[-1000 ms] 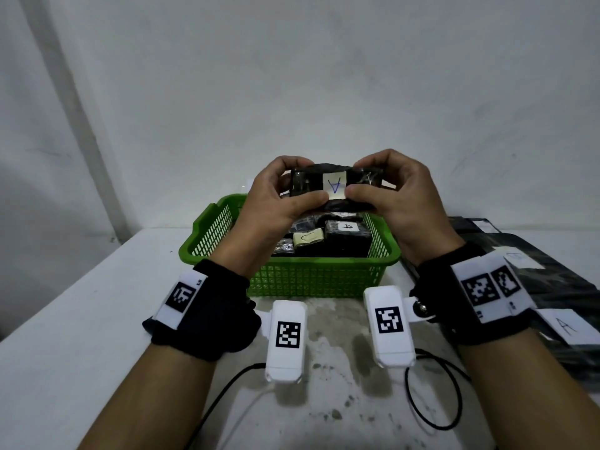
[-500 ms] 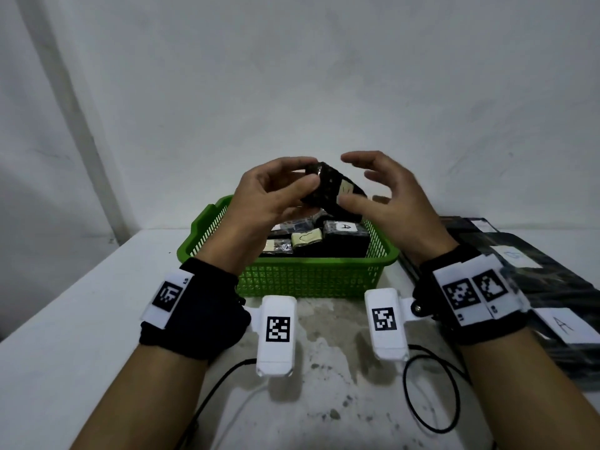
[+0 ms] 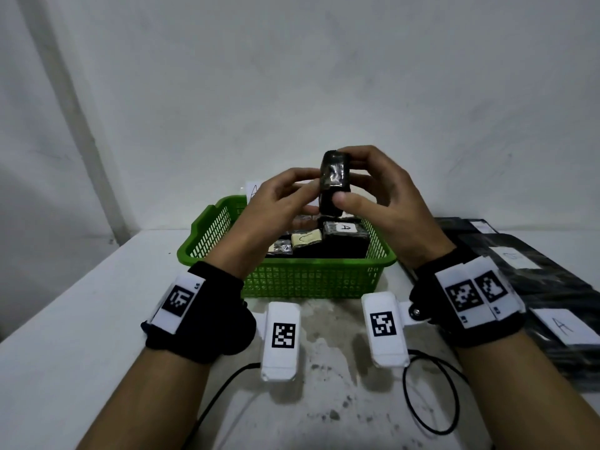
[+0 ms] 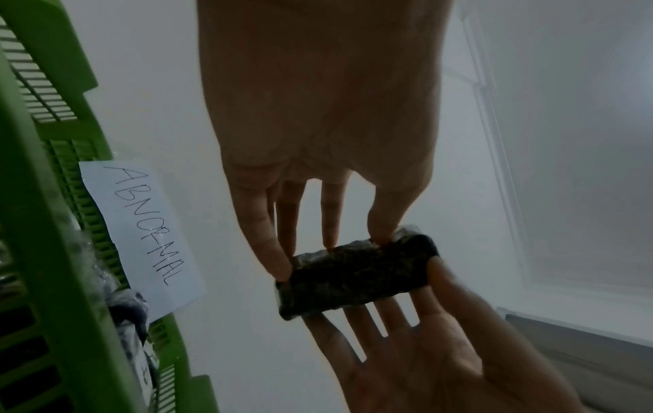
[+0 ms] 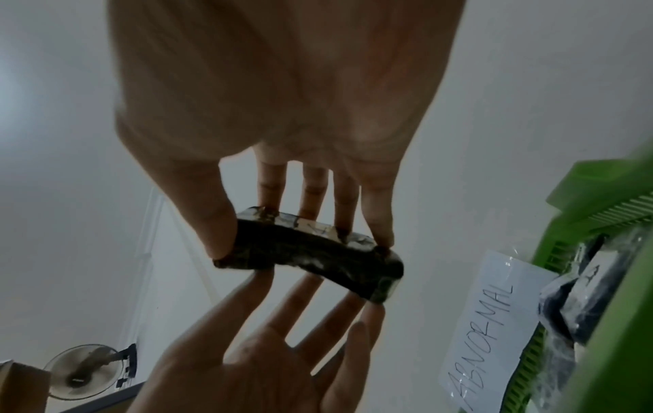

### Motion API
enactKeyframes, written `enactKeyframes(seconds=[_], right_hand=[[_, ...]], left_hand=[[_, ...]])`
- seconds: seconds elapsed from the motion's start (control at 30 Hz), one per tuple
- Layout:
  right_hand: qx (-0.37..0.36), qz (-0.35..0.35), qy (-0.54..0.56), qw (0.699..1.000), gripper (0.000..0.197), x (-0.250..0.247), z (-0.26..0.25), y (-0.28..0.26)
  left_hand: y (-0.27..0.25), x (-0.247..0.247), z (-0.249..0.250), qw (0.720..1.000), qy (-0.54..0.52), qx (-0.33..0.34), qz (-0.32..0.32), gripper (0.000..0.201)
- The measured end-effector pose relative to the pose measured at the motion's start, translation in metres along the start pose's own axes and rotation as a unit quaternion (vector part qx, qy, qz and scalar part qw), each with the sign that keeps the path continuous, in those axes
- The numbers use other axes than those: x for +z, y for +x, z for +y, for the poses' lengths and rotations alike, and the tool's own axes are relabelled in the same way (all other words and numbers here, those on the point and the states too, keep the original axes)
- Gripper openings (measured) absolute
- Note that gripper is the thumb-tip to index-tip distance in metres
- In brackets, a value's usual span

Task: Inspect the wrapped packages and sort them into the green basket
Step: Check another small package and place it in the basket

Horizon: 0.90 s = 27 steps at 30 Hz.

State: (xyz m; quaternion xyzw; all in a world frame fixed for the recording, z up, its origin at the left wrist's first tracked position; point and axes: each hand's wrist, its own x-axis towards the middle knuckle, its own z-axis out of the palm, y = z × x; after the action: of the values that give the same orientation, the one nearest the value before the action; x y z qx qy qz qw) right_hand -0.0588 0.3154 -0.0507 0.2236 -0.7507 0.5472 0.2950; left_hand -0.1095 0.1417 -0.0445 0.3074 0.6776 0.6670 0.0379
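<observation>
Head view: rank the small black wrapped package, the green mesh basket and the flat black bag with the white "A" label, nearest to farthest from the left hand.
1. Small black wrapped package: in the left hand's grip, shared with the right hand.
2. Green mesh basket: directly below the hands.
3. Flat black bag with the white "A" label: far right on the table.

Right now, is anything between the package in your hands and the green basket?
Nothing visible. Both hands, left and right, hold the wrapped package above the green basket, whose top is open. Packages already lie inside.
</observation>
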Motion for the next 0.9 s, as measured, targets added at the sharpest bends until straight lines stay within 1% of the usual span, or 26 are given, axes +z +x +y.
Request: enactKeyframes(seconds=[0.07,0.13,0.23,0.33,0.37,0.43,0.5,0.53,0.63,0.7,0.73,0.8,0.9], right_hand=[[-0.003,-0.008,0.03,1.0,0.038,0.003,0.001,0.0],[-0.006,0.0,0.059,0.998,0.03,0.006,0.001,0.001],[-0.023,0.059,0.048,0.997,0.02,0.015,0.0,0.0],[-0.048,0.129,0.047,0.989,0.02,0.019,0.001,0.001],[-0.043,0.146,0.065,0.986,0.023,0.018,0.001,0.002],[-0.01,0.171,0.128,0.977,0.026,0.016,0.0,0.004],[0.039,0.168,0.192,0.966,0.028,0.012,-0.004,0.005],[0.063,0.158,0.206,0.964,0.028,0.01,-0.005,0.005],[0.11,0.127,0.176,0.97,0.021,0.001,-0.006,0.004],[0.12,0.128,0.131,0.976,0.01,-0.002,-0.006,0.003],[0.119,0.132,0.109,0.978,0.009,-0.002,-0.004,0.003],[0.111,0.148,0.077,0.98,0.017,-0.001,0.0,0.002],[0.104,0.175,0.098,0.974,0.021,0.0,0.0,0.002]], left_hand=[[-0.001,0.001,0.0,1.0,-0.003,0.011,0.004,0.028],[-0.001,0.0,-0.002,1.0,-0.004,0.017,0.012,0.027],[0.0,-0.001,-0.004,1.0,0.0,0.014,0.018,0.029],[0.001,-0.002,-0.005,0.999,-0.012,-0.004,0.033,0.026],[0.001,-0.003,-0.004,0.999,-0.017,-0.011,0.034,0.024],[0.002,-0.004,-0.004,0.999,-0.002,-0.027,0.027,0.022],[0.001,-0.003,-0.005,0.999,0.004,-0.033,0.017,0.02],[0.0,-0.003,-0.004,0.999,-0.002,-0.027,0.021,0.018],[0.001,-0.004,-0.004,0.998,-0.016,0.003,0.056,0.019],[0.001,-0.006,-0.003,0.998,-0.005,0.019,0.064,0.021],[0.001,-0.006,-0.003,0.998,0.002,0.025,0.062,0.02],[-0.001,-0.006,-0.001,0.998,0.011,0.036,0.056,0.021],[0.0,-0.003,0.001,0.998,-0.019,0.039,0.046,0.025]])
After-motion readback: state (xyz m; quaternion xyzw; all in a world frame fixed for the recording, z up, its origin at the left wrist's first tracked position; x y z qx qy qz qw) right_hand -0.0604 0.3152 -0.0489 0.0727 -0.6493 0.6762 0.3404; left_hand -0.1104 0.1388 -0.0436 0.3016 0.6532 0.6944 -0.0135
